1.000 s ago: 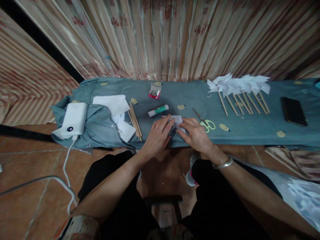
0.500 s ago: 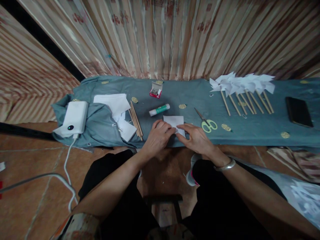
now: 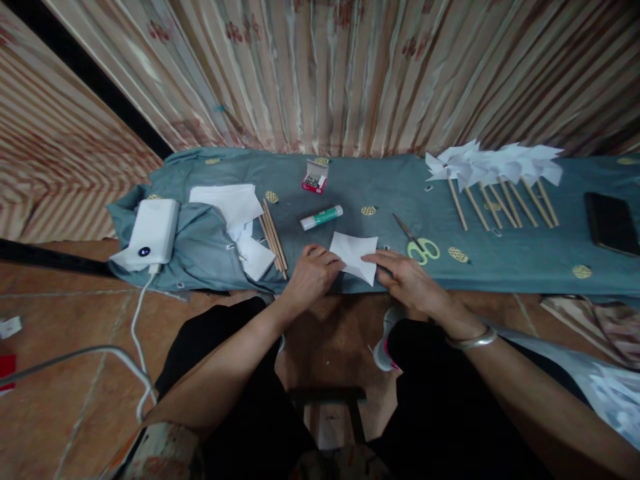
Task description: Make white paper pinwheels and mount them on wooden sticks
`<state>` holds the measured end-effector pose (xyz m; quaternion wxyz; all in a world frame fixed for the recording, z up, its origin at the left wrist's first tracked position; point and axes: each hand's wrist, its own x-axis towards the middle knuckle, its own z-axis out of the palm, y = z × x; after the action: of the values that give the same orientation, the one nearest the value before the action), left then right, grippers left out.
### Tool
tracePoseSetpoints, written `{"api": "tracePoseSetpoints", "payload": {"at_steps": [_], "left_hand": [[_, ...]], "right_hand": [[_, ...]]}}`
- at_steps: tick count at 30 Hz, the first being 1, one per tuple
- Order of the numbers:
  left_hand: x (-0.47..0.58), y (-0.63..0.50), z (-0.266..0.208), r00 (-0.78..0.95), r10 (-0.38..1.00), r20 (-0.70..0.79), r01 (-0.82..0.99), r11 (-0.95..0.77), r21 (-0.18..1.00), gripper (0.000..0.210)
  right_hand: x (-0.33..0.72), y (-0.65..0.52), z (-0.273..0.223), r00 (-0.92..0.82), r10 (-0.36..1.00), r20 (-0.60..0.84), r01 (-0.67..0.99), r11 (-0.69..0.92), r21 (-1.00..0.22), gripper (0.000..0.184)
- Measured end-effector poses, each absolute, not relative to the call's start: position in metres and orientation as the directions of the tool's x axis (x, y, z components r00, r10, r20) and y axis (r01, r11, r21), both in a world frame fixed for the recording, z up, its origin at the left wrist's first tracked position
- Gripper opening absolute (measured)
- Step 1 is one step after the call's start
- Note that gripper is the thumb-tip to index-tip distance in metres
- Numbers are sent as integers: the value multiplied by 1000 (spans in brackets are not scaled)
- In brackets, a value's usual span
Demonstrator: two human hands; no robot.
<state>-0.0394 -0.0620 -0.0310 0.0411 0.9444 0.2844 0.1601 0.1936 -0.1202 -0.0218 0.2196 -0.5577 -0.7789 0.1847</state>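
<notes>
A small square of white paper (image 3: 354, 255) lies spread between my two hands at the near side of the cloth-covered table. My left hand (image 3: 314, 277) is closed on its left edge, fingers bent. From the right, my right hand (image 3: 406, 277) pinches the paper's right edge between thumb and fingers. Just beyond the paper lies a green and white glue stick (image 3: 321, 218). Scissors (image 3: 419, 243) with light green handles rest near my right hand. Several wooden sticks (image 3: 274, 237) lie to the left of my left hand.
At the right, paper pinwheels (image 3: 495, 167) on sticks lie in a row beside a dark phone (image 3: 611, 223). A red box (image 3: 315, 177) of small metal pins stands open at the back. White paper sheets (image 3: 230, 203) and a white power bank (image 3: 154, 230) with a cable are at the left.
The paper, folded over and partly covered by my fingers before, now lies opened out as a square. My hands have moved apart to its two sides.
</notes>
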Motion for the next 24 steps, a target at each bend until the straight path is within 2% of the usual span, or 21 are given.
{"api": "tracePoseSetpoints", "payload": {"at_steps": [5, 10, 12, 15, 19, 24], "left_hand": [[-40, -68, -33, 784, 531, 322, 500, -847, 181, 25], [-39, -71, -35, 810, 503, 300, 460, -864, 206, 26], [-40, -71, -35, 806, 513, 297, 462, -858, 225, 26], [-41, -71, -33, 792, 548, 271, 479, -832, 281, 28], [-42, -72, -30, 756, 615, 222, 514, -769, 380, 30], [-43, -72, -29, 706, 681, 193, 540, -695, 475, 27]], "right_hand": [[195, -126, -21, -331, 908, 256, 836, 408, -367, 33], [193, -126, -22, -413, 873, 259, 813, 482, -327, 28], [193, -125, -23, -422, 873, 246, 795, 486, -363, 28], [194, -120, -26, -401, 887, 231, 733, 462, -499, 28], [192, -111, -28, -270, 945, 186, 643, 321, -696, 21], [187, -99, -27, -121, 991, 66, 637, 128, -760, 26]]}}
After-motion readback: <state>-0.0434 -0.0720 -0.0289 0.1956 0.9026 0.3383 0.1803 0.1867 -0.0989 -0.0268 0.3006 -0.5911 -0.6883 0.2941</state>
